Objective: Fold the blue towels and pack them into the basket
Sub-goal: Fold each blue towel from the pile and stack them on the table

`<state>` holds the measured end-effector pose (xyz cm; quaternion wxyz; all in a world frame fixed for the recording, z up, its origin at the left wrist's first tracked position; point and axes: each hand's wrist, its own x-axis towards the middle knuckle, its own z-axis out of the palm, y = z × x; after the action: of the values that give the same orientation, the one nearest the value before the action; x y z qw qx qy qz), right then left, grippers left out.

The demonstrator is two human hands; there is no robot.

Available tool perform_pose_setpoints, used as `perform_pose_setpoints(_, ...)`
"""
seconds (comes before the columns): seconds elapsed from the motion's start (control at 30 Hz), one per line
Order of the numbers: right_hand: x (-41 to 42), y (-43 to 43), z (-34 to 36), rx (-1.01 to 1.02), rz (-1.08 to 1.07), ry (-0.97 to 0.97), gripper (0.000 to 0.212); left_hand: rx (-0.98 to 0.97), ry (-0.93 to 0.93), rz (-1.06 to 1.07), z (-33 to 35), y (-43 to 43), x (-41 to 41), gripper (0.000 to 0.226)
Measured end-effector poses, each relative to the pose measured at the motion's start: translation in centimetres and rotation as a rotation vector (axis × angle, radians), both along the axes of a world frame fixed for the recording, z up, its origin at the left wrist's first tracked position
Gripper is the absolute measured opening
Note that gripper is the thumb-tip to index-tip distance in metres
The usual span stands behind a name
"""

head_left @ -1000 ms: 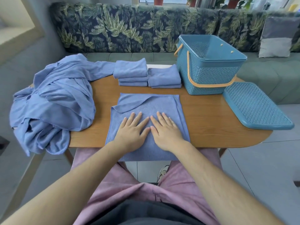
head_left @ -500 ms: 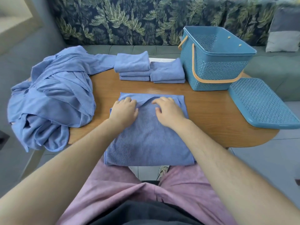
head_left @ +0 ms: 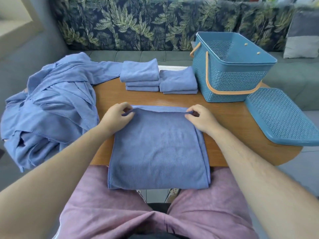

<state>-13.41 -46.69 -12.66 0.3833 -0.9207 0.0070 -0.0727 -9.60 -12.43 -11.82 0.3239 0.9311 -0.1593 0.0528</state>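
1. Both hands have slid from the middle of the half-folded blue microfibre towel (head_left: 158, 149) out to its far edge. The left hand (head_left: 116, 118) now pinches the far-left corner and the right hand (head_left: 202, 120) the far-right, fingers (head_left: 198, 109) clamped on the top layer.
2. That edge runs left to right between them. The towel's long axis runs towards the person, its near end hanging off onto the lap. I judge the next fold comes nearward, each hand equally close.
3. Behind stands a leaf-print grey sofa (head_left: 155, 23).
4. An oval wooden table (head_left: 233, 114) carries everything.
5. A heap of unfolded blue towels (head_left: 51, 107) spills off its left side.
6. Far right, well apart from the hands, sits the open blue woven-plastic basket (head_left: 229, 73), with its blue perforated lid (head_left: 283, 118) just beside.
7. Two stacks of folded blue towels (head_left: 139, 73) lie between heap and basket.
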Motion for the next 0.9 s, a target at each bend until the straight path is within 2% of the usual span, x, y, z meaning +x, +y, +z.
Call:
perform_pose_setpoints(0.07, -1.1, -0.5, -0.4, 0.124, -0.048, -0.017, 0.011, -0.108, 0.040, 0.015, -0.5, 0.5, -0.1, 0.007)
perform_pose_setpoints(0.17, -1.7, -0.6, -1.2, 0.196, -0.127, -0.069, 0.015, -0.174, -0.012, 0.058, -1.5, 0.6, -0.4, 0.008)
perform_pose_setpoints(0.33, -2.1, -0.5, -1.3, 0.223, -0.192, -0.129, 0.022, -0.086, -0.202, 0.086, -1.8, 0.4, -0.8, 0.012)
perform_pose_setpoints(0.5, -2.2, -0.5, -1.7, 0.036, -0.218, -0.197, 0.021, 0.045, -0.354, 0.028, -2.2, 0.2, -0.8, 0.015)
perform_pose_setpoints(0.6, -1.6, -0.5, -2.1, -0.091, -0.268, -0.238, 0.019, 0.035, -0.362, 0.015, -2.2, 0.2, -0.4, 0.015)
perform_pose_setpoints(0.9, -0.9, -0.7, -2.4, -0.159, -0.322, -0.200, 0.018, 0.059, -0.297, 0.084, -2.9, 0.0, 0.8, 0.012)
